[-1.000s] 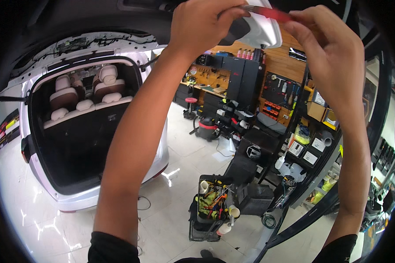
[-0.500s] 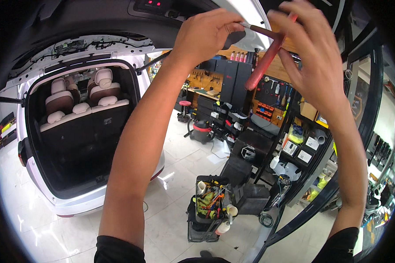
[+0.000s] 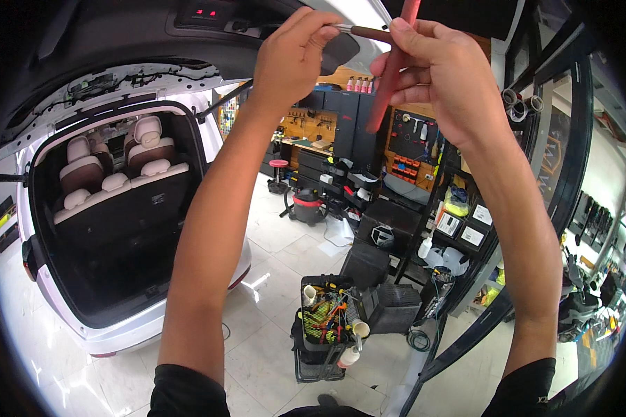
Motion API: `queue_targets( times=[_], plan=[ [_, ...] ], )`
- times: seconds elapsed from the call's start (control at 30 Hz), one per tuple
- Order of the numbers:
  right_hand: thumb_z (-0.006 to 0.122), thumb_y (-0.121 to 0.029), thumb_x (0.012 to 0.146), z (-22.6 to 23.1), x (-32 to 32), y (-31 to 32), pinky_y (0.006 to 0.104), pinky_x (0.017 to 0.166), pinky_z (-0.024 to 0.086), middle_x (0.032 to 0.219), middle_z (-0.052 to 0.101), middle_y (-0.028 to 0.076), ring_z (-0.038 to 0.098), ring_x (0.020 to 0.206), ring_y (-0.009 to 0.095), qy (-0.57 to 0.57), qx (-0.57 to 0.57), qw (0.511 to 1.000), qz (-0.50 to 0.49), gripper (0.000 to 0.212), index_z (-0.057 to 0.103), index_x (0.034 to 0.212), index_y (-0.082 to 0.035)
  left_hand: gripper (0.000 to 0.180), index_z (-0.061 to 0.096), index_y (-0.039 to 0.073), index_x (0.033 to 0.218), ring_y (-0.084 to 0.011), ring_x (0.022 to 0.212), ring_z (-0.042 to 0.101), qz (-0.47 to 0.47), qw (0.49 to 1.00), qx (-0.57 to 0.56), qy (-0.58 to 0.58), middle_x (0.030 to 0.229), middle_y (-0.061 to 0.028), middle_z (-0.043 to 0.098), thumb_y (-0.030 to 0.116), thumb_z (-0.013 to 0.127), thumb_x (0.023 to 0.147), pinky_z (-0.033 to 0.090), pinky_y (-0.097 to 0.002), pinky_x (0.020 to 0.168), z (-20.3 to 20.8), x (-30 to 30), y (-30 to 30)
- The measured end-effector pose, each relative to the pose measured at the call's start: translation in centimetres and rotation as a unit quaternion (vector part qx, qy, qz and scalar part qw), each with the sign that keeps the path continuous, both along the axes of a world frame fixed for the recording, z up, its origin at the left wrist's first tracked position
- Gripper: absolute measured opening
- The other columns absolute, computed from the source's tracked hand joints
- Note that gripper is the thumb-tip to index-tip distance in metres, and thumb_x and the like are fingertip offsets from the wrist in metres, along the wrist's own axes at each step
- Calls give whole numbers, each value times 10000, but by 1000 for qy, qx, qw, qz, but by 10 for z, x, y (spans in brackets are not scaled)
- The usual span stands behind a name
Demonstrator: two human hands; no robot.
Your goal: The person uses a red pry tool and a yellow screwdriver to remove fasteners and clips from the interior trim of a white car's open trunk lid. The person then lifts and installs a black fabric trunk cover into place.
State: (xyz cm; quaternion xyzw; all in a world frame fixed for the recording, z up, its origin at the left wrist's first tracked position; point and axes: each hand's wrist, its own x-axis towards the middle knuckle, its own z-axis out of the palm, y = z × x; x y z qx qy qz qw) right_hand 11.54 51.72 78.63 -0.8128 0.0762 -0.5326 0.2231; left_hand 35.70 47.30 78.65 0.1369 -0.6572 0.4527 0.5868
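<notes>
Both my arms reach up to the raised tailgate [image 3: 163,42] of a white car. My left hand [image 3: 287,66] is closed, pinching the thin metal end of a tool beside the tailgate's edge; where its tip sits is hidden by the fingers. The tool is a red T-handle tool [image 3: 382,104] with a dark-brown sleeve along its shaft. On its long red crossbar my right hand [image 3: 448,73] is closed, the thumb pressed near where shaft and bar meet. The bar stands nearly upright, its top cut off by the view's upper rim.
Below stands a black tool cart [image 3: 320,379] full of hand tools, with black boxes [image 3: 389,309] beside it. The car's open trunk [image 3: 118,257] lies to the left. A vacuum cleaner [image 3: 307,208] and a red stool [image 3: 279,165] are farther back. A dark door frame [image 3: 480,330] runs along the right.
My right hand's fingers have closed around the red handle, which has turned more upright. Both hands and the tool have shifted left in view, and the background has shifted slightly left too.
</notes>
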Motion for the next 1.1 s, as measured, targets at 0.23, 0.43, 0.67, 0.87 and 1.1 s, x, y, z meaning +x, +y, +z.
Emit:
queue_targets(
  times=[0.23,0.43,0.67,0.87,1.1],
  plan=[
    [664,56,777,2,-14,-5,538,1129,338,1394,439,253,404,1328,448,-29,-601,713,-359,645,547,1400,-63,296,674,45,1173,-88,680,533,-10,998,57,-38,962,-32,672,286,516,1110,455,-247,630,3,10,-8],
    [744,-130,768,39,-10,-21,619,1155,347,989,557,149,563,1071,358,72,-777,521,-345,350,653,1090,-29,286,679,45,1203,-93,676,536,-42,993,79,-71,961,-32,692,268,526,1108,473,-254,627,12,9,-5],
    [729,-83,820,62,14,-45,370,709,493,759,626,84,598,662,230,16,-830,521,-200,210,689,1006,7,285,678,37,1214,-122,671,593,43,990,117,-63,965,-49,712,259,549,1093,504,-279,646,12,22,15],
    [707,-13,785,39,31,-62,338,610,442,683,618,70,545,586,219,-86,-688,684,-225,121,722,903,-34,265,701,116,1107,-303,823,691,30,990,136,-23,956,-87,706,329,551,1060,529,-410,741,11,17,14],
    [630,-119,909,17,46,-29,295,562,438,585,552,86,537,524,140,-69,-461,851,-241,121,686,901,-12,271,694,106,1090,-222,723,684,10,989,144,-30,926,-61,695,318,526,1076,529,-363,685,11,19,23]
  ],
)
